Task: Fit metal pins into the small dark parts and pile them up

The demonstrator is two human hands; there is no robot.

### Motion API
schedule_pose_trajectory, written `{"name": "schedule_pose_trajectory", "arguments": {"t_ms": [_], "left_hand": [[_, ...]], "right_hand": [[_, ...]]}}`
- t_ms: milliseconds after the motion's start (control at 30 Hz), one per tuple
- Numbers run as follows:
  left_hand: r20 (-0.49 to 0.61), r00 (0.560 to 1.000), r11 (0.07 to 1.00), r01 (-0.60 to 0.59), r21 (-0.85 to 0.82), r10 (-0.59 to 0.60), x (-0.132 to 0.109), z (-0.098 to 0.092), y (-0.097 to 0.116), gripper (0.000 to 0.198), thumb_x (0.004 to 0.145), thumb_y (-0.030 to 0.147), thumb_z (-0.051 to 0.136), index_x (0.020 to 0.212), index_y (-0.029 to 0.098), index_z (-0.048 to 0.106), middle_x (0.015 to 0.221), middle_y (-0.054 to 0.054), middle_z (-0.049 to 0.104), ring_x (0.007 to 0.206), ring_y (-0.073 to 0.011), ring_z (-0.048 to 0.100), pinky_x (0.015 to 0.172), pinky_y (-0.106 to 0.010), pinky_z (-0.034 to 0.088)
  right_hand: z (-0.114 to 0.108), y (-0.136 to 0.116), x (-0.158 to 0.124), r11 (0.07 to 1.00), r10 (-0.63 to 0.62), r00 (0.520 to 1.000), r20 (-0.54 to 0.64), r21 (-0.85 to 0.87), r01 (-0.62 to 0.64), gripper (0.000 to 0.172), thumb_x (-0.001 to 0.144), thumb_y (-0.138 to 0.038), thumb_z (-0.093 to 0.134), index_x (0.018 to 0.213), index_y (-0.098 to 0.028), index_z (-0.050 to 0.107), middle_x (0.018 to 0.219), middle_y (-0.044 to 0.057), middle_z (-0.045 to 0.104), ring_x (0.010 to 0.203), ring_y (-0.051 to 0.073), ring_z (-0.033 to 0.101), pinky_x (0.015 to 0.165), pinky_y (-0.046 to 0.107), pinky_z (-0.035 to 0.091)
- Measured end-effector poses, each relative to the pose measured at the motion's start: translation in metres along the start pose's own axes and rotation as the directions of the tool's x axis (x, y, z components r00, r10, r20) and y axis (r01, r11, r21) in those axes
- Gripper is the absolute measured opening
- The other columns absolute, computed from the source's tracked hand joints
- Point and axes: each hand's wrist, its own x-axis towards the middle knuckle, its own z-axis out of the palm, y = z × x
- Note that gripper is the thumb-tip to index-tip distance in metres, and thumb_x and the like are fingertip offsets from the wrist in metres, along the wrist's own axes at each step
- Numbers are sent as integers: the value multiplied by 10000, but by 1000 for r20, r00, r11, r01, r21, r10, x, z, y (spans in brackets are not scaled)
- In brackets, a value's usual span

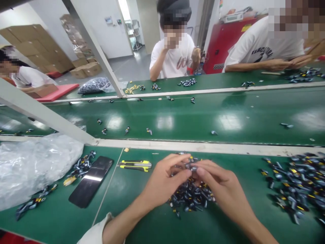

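Near the front edge of the green surface [152,227], the left hand [164,178] and right hand [218,186] press their grips together, pinching small dark parts [190,166] just above a heap of the same parts [190,198]; a yellow utility knife [134,165] lies farther left, by the surface's far edge.

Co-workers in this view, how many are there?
3: a person far left, a person straight ahead, a person upper right. Others may be hidden.
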Motion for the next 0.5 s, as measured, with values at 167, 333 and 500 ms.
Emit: {"name": "schedule_pose_trajectory", "arguments": {"t_ms": [167, 333, 500], "left_hand": [[-6, 999, 995, -52, 81, 53, -5, 3, 1, 267, 900, 139, 685, 1099, 274, 801, 954, -18, 746, 822, -112, 698, 770, -194, 557], [-118, 993, 994, 16, -104, -28, -7, 10, -4, 197, 875, 118, 694, 1014, 220, 788, 874, -12, 772, 764, -108, 715, 726, -180, 572], [-160, 987, 993, -42, -113, 24, -6, 14, -10, 175, 837, 86, 710, 946, 197, 789, 966, -26, 723, 849, -125, 720, 779, -200, 587]], "right_hand": [[1, 6, -1, 978, 130, 991, -13, 166, -126, 294, 966, -378, 632, 1191, -224, 742, 590, -33, 683, 553, 132, 659, 604, 228, 555], [2, 11, -7, 946, 186, 982, 18, 266, -184, 211, 892, -376, 741, 1032, -223, 778, 689, 3, 768, 606, 137, 716, 604, 199, 587], [4, 11, -5, 945, 196, 980, -26, 272, -182, 174, 897, -364, 741, 995, -244, 820, 696, 4, 785, 610, 132, 730, 620, 185, 604]]}}
